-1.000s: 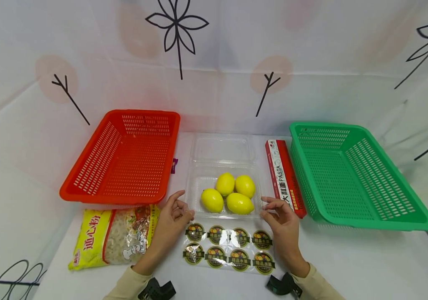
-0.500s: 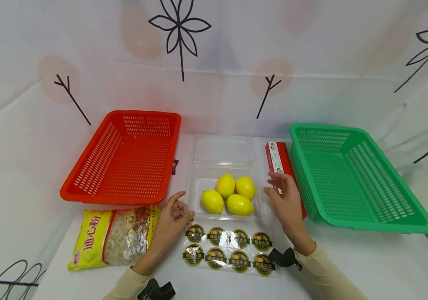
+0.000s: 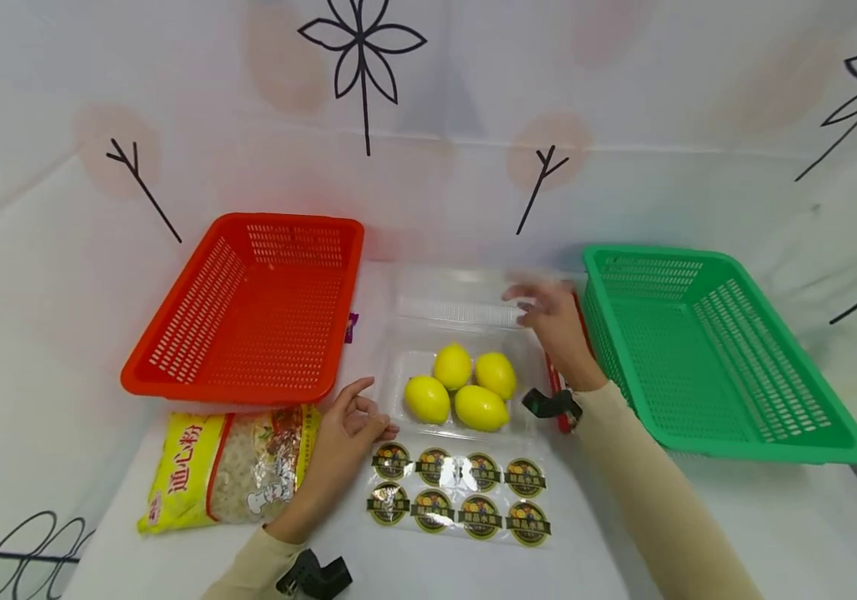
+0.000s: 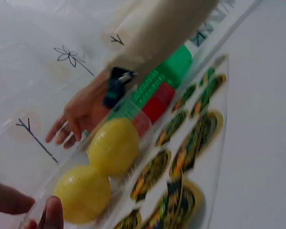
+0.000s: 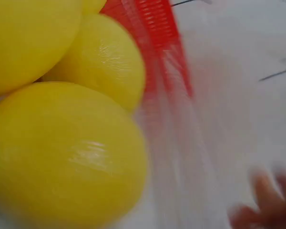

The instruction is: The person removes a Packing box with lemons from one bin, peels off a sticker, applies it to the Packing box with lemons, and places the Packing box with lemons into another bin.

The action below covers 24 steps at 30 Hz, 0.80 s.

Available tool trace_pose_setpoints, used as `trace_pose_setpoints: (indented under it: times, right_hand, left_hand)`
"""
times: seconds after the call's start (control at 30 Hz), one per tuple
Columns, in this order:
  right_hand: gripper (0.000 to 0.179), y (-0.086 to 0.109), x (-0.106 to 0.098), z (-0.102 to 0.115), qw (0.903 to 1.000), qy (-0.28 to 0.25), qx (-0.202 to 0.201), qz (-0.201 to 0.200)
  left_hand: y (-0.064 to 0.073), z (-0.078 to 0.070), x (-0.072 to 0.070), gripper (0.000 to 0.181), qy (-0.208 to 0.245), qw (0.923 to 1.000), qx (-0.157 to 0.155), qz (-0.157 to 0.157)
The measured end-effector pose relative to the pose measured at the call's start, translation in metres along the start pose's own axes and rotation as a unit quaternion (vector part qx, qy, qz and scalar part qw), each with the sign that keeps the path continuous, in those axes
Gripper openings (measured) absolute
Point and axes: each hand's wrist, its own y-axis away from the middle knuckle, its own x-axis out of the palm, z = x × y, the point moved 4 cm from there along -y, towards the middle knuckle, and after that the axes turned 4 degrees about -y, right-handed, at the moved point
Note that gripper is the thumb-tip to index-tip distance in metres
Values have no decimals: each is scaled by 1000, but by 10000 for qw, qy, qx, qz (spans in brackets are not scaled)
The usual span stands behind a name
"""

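Note:
Several yellow lemons (image 3: pixel 479 407) sit in the base of a clear plastic clamshell container (image 3: pixel 428 431), also visible in the left wrist view. Its hinged lid (image 3: pixel 458 312) lies back behind them and looks slightly raised. My left hand (image 3: pixel 342 442) holds the container's front left corner, thumb and index finger at the rim. At the lid's right side, my right hand (image 3: pixel 556 325) is blurred, its fingers loosely extended at the edge; a firm grip is not visible. In the right wrist view, blurred fingers (image 5: pixel 264 205) appear beside the lemons (image 5: pixel 69 152).
A red basket (image 3: pixel 248 387) stands at the left and a green basket (image 3: pixel 736 450) at the right. A yellow pasta bag (image 3: pixel 226 471) lies front left. Round stickers on a clear sheet (image 3: pixel 458 492) are in front. My right arm partly covers a red pasta box (image 3: pixel 559 392).
My right hand has moved from the container's front right corner back to the lid's right side. The lid has shifted slightly right and looks tilted. My left hand stays nearly in place.

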Motion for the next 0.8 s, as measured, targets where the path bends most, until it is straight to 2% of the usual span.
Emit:
trace_pose_setpoints:
  times: [0.03,0.1,0.17,0.2,0.23,0.3,0.43,0.53,0.6,0.7,0.77,0.8]
  right_hand:
    - [67,15,-2,6,9967,393,-505,501]
    - [73,51,-4,17,9727,1199,-1384,1424]
    - [82,82,-4,21,9510,1590,-1907,1842]
    - [82,94,-3,20,9457,1790,-2007,1826]
    - [84,104,-2,19,9444,1938,-2043,1694]
    - [81,116,3,16,9505,1920,-2016,1379]
    - [73,126,8,10,9680,1535,-1762,916]
    - [68,130,10,9,9762,1408,-1540,587]
    - [61,136,11,10,9812,1458,-1258,151]
    - [45,153,13,8,9863,1473,-289,-682]
    - [43,168,17,3,9900,894,623,-900]
    - [42,174,19,0,9895,479,1080,-833]
  left_hand:
    - [0,0,2,59,231,9997,-87,0]
    - [0,0,4,52,838,9957,-384,-18]
    - [1,0,5,44,1366,9885,-651,-21]
    - [0,0,4,43,1585,9845,-755,-24]
    - [0,0,4,43,1769,9806,-838,-43]
    - [-1,-1,2,45,1969,9766,-866,-23]
    - [-1,1,0,39,2038,9755,-830,-4]
    - [-2,2,0,28,1853,9787,-882,5]
    - [-1,3,1,19,1656,9815,-962,-10]
    - [1,6,2,11,1541,9817,-1117,-78]
    - [3,7,3,13,1632,9797,-1164,-71]
    - [3,7,3,14,1669,9792,-1157,-45]
